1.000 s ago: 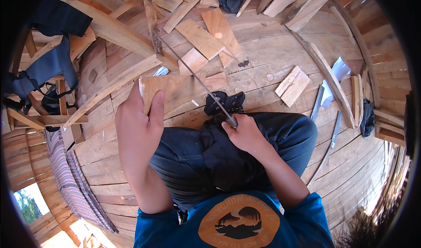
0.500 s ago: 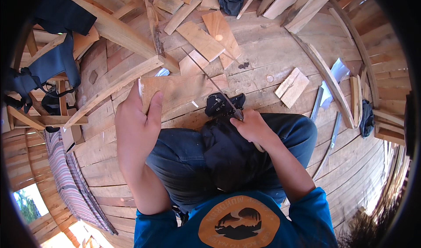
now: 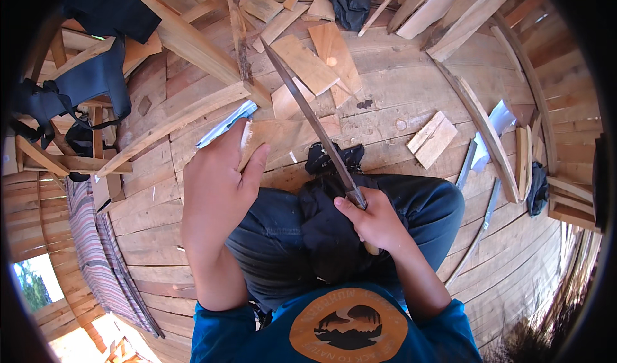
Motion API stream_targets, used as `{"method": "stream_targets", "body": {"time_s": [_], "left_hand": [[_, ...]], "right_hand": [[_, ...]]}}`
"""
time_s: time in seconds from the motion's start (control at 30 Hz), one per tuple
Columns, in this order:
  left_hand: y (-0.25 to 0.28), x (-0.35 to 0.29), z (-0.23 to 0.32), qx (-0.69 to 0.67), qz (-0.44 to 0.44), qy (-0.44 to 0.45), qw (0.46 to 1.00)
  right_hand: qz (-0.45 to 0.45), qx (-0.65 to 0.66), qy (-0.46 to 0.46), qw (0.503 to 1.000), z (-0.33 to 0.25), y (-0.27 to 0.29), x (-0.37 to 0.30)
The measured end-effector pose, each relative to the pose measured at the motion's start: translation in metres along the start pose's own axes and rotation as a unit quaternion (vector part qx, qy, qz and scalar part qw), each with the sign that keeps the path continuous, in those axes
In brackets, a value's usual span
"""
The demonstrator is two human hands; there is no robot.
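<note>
R hand (image 3: 374, 221) w/ long, narrow, pointed knife (image 3: 313, 122), blade dk gray-brn.

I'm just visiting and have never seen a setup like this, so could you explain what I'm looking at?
There's no robot here: a seated person works with two bare hands. The view comes from a wide camera worn on the head, looking down; its lens bends straight edges. The left hand grips one end of a wooden board. The right hand holds a long blade by its handle, slanting up across the view; I can't tell whether it touches the board. On the plank floor ahead lie loose wood pieces and a crumpled black item. A shiny sheet is off to the right.
</note>
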State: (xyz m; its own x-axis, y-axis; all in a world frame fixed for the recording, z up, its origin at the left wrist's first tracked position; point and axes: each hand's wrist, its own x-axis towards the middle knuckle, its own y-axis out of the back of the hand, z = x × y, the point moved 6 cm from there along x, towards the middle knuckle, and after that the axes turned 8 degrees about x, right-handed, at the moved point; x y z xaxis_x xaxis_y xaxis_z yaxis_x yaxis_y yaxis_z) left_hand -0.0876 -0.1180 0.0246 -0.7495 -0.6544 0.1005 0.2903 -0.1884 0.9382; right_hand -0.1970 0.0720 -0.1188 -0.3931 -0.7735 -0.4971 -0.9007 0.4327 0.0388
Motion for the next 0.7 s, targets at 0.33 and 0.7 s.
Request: {"method": "stream_targets", "body": {"time_s": [0.33, 0.7], "left_hand": [[0.012, -0.011, 0.002, 0.005, 0.025, -0.02, 0.999], [0.014, -0.035, 0.009, 0.006, 0.003, -0.145, 0.989]], "right_hand": [[-0.038, 0.16, -0.007, 0.986, -0.014, 0.002, -0.03], [-0.032, 0.191, -0.043, 0.98, 0.012, 0.004, -0.046]]}}
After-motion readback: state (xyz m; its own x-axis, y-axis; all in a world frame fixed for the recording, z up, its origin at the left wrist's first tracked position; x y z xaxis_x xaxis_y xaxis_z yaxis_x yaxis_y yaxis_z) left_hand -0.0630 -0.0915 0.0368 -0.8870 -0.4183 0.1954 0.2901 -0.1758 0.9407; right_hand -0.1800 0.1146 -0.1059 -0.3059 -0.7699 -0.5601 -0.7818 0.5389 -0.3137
